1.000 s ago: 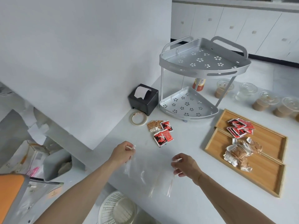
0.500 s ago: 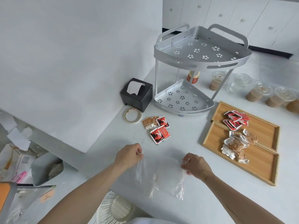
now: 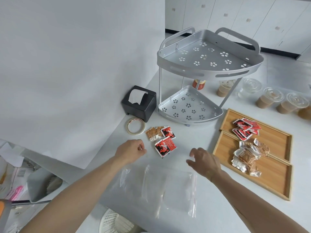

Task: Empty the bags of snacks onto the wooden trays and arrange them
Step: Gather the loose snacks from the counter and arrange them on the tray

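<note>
Two empty clear bags (image 3: pixel 161 187) lie flat on the tabletop (image 3: pixel 193 137) below both hands, left (image 3: pixel 130 151) loosely curled, right (image 3: pixel 204 161) spread and released, snacks (image 3: pixel 164 140) just beyond, two wooden trays (image 3: pixel 276 179) at right.

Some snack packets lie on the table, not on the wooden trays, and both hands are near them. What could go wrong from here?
1. The empty plastic bags lie flat at the table's near edge, under both forearms; an arm could sweep them off.
2. The loose red packets and brown packets lie mixed beside the tape roll; one may be overlooked or land on the wrong tray.
3. The brown pile straddles the rims of the two wooden trays, so sorting could blur.
</note>
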Available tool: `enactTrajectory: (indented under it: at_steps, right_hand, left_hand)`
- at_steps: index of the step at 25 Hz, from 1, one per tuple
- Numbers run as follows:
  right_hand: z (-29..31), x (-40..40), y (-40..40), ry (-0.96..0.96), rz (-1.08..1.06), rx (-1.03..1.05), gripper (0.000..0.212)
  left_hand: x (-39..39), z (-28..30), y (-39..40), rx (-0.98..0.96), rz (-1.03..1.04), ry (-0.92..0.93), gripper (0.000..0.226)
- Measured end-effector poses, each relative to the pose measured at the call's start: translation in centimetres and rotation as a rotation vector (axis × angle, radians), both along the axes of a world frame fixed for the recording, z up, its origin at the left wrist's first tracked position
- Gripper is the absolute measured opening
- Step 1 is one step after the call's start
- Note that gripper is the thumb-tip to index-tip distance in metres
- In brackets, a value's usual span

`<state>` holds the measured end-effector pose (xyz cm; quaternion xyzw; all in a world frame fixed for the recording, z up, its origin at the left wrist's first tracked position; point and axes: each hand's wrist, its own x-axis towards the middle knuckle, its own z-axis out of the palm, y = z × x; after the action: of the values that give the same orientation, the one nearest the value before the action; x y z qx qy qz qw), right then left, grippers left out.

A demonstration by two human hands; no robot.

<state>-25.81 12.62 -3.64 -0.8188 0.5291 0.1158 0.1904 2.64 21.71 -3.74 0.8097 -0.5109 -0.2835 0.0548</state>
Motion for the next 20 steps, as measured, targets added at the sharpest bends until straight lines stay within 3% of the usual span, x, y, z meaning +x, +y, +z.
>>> enactTrajectory:
  at_steps: [5,14,20]
  right_hand:
    - [2.1,6.4,-4.7,-0.146,0.114,-0.101,0.027]
    - [-0.2,16.2,-7.8,0.022,0.433,-0.108,0.032]
    - [-1.7,16.7,-8.1,-0.021,0.332,-0.073,0.028]
  left_hand:
    - [1.5,1.0,-6.1,-0.05,-0.115,-0.107,0.032]
    - [-0.7,-0.9,-9.4,-0.021,-0.243,-0.276,0.041]
    - [-0.3,-2.6,-8.8,-0.001,-0.144,-0.143,0.046]
